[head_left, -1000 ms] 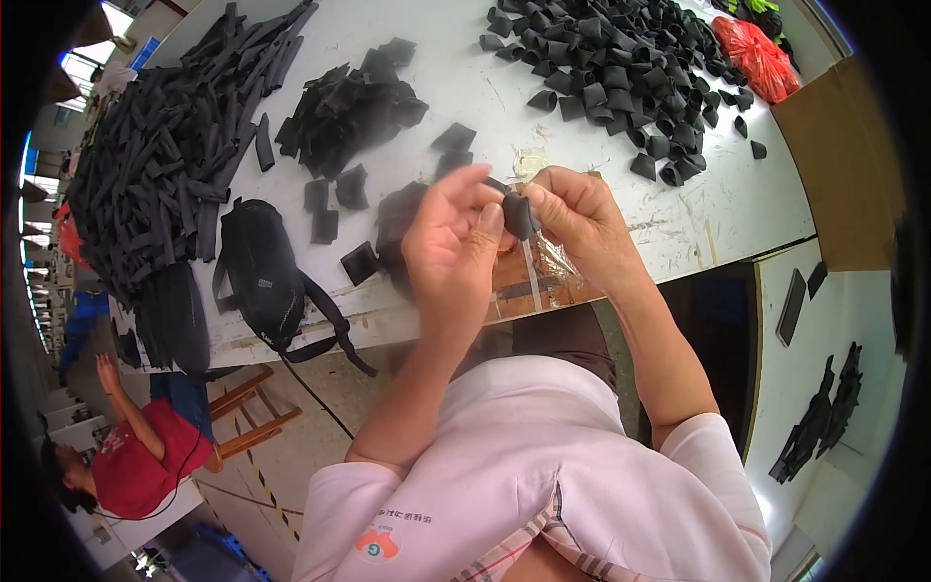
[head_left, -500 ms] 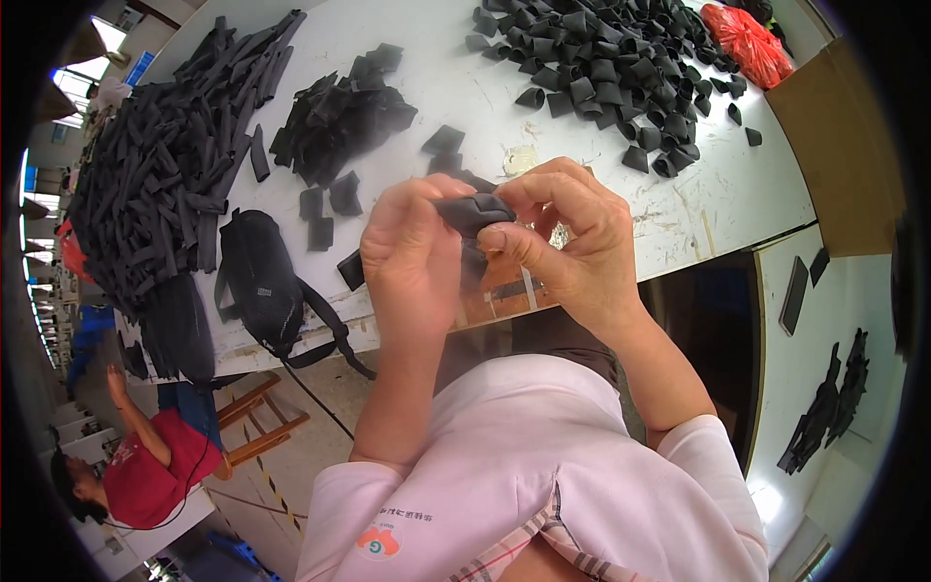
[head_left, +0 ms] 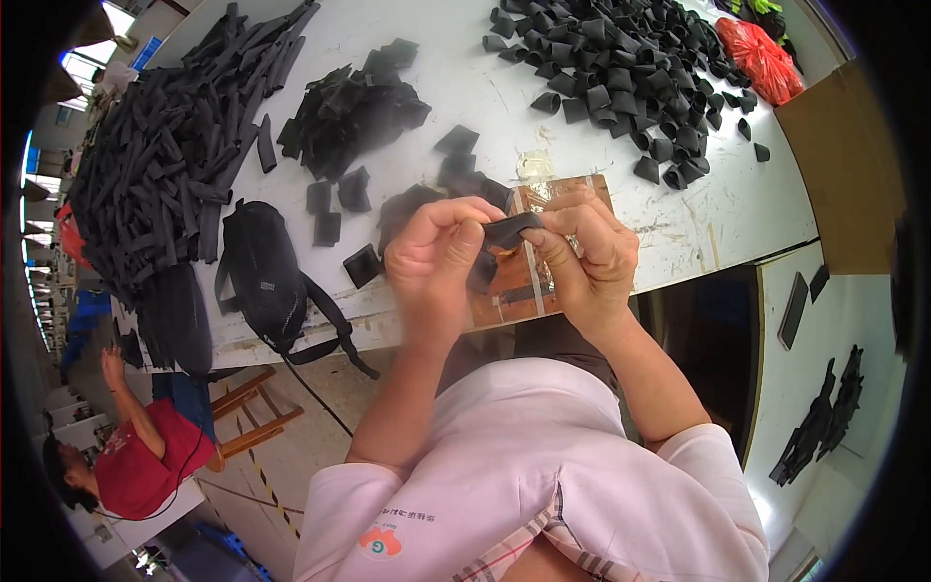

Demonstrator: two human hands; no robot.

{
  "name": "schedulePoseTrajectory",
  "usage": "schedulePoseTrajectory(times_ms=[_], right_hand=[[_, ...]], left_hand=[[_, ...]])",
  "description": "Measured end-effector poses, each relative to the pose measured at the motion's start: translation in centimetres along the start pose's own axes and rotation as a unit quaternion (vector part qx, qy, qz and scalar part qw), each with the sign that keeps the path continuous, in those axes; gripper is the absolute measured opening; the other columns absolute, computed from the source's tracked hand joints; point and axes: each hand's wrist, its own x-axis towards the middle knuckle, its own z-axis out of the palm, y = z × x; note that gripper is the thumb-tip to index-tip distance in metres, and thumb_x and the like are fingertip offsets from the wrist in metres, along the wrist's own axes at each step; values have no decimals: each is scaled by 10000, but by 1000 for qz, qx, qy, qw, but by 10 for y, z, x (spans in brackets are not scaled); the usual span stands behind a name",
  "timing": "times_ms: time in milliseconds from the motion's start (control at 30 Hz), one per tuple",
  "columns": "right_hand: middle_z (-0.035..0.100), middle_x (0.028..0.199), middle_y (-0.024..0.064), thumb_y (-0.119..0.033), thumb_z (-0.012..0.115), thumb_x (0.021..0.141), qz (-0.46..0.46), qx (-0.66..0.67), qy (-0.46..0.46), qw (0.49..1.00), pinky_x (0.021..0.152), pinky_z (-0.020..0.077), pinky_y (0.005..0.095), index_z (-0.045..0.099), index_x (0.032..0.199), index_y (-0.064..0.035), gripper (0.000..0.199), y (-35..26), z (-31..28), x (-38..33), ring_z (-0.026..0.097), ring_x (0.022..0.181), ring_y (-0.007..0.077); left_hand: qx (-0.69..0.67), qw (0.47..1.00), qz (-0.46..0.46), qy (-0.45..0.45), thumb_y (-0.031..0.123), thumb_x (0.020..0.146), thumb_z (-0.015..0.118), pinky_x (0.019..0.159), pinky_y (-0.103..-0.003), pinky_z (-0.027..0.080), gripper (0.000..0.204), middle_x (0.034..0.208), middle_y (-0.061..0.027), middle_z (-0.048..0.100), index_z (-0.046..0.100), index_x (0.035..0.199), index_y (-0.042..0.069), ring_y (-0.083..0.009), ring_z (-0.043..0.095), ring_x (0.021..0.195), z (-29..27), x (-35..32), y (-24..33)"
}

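Both hands pinch one small black fabric piece between them, held up above the table's near edge. The left hand grips its left end with thumb and curled fingers pressed together; the right hand closes thumb and forefinger on its right end, so the piece spans the short gap between the fingertips.

Directly beneath the hands lies a brown board wrapped in shiny clear tape, partly hidden by the fingers. At about 11 o'clock from the hands sit a few loose flat black pieces, and beyond them a small heap of black scraps. Farther out at 10 o'clock a long pile of black strips fills the table's left end. At 9 o'clock a black bag with straps lies at the table edge, its straps hanging over. At 1 o'clock spreads a big pile of folded black loops, with a red plastic bag at the far corner beyond it. A brown cardboard sheet stands at 3 o'clock.

The white table is scuffed and marked. The person wears a pale pink top. At 8 o'clock, down on the floor level, another person in a red shirt is near a wooden frame. More black pieces lie on a white surface at 4 o'clock.
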Motion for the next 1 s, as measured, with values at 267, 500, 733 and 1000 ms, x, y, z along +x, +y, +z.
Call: schedulePoseTrajectory(times_ms=[267,500,733,1000], right_hand=[[555,670,16,-233,521,860,294,303,97,901,498,358,167,589,875,8,251,17,-41,61,458,541,55],[532,618,12,-187,508,871,394,177,-74,899,486,371,193,589,838,31,235,23,-37,-13,459,560,49],[539,681,87,-84,605,764,188,21,-187,964,516,423,286,594,879,7,146,-2,-18,-39,525,572,179],[497,1003,98,-73,598,779,105,156,-158,969,637,477,256,541,1005,15,248,-2,-10,-42,561,730,150]], left_hand=[[611,790,-27,55,180,754,585,841,-412,387,424,1047,-223,502,462,1096,-40,-360,465,997,-55,102,-83],[656,754,2,-4,144,661,667,656,-348,463,171,724,-154,607,603,746,11,-275,593,713,-106,125,-136],[-141,926,-343,69,26,820,520,487,-205,391,133,750,-62,553,500,950,11,-105,508,610,-45,46,-13],[-424,735,-519,-97,62,775,504,432,-196,348,331,818,-80,543,446,1097,11,-112,482,582,-25,-39,-2]])
